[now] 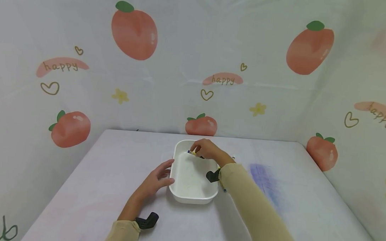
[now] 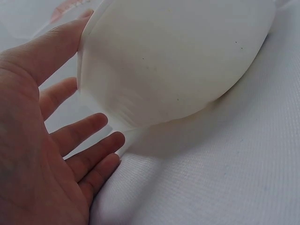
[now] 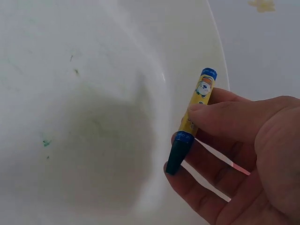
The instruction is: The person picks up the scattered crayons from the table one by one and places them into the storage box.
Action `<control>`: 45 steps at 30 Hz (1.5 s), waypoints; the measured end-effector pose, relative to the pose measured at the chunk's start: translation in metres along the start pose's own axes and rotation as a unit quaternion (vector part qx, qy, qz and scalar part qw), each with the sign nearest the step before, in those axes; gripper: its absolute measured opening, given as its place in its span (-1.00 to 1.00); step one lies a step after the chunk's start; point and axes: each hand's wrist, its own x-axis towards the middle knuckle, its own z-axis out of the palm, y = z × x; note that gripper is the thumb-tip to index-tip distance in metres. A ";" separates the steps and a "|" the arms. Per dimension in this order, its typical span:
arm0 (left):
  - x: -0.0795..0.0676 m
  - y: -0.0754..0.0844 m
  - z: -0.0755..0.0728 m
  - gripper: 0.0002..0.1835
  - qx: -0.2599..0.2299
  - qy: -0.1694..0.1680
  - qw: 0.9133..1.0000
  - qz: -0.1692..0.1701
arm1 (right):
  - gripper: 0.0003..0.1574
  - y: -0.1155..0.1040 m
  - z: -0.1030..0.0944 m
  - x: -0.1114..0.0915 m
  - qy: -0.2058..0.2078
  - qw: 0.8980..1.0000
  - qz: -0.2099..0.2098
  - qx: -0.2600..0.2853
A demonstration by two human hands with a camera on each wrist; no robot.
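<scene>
My right hand point(image 1: 208, 149) is over the far end of a white rectangular tub point(image 1: 190, 199). Between its thumb and fingers it pinches a dark green crayon point(image 3: 191, 119) in a yellow and blue paper wrapper, the green tip toward the lower fingers in the right wrist view. At the tub's left side is my left hand point(image 1: 157, 177), its fingers spread and the thumb at the rim. The left wrist view shows the tub's outer wall point(image 2: 173, 61) beside those fingers. Small green marks point(image 3: 46, 142) dot the tub's inner floor.
Other crayons point(image 1: 223, 186) lie to the right of the tub, partly hidden by the right wrist and sleeve. A blue-purple smudge point(image 1: 264, 181) marks the white tabletop point(image 1: 304, 209) farther right. Behind the table hangs a white backdrop point(image 1: 176, 63) printed with fruit.
</scene>
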 end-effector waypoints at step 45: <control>0.000 -0.001 0.000 -0.29 -0.001 -0.007 1.000 0.018 | -0.76 0.057 -0.036 -0.076 0.103 0.993 0.004 0.052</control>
